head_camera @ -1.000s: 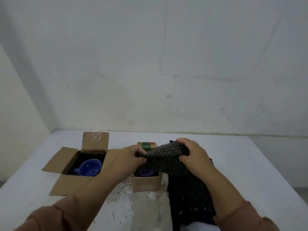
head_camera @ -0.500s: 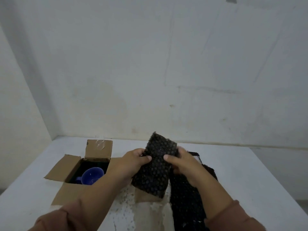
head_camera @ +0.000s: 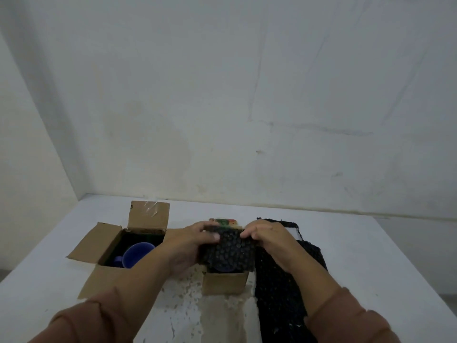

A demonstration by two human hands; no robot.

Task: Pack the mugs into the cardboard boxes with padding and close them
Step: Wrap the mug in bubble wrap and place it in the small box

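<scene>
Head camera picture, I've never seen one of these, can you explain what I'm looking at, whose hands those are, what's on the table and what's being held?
There is no machine here. A person wears a wide-angle camera on the head, so you look forward and down along both brown-sleeved arms. The left hand and right hand together hold a piece of black bubble wrap over a small brown cardboard box in the middle of the white table, with the fingers gripping its top edge. What is inside that box is mostly hidden. To the left stands a larger open cardboard box, flaps spread, with a blue ceramic mug inside on dark padding. To the right lies a long strip of black bubble wrap, running toward the viewer.
</scene>
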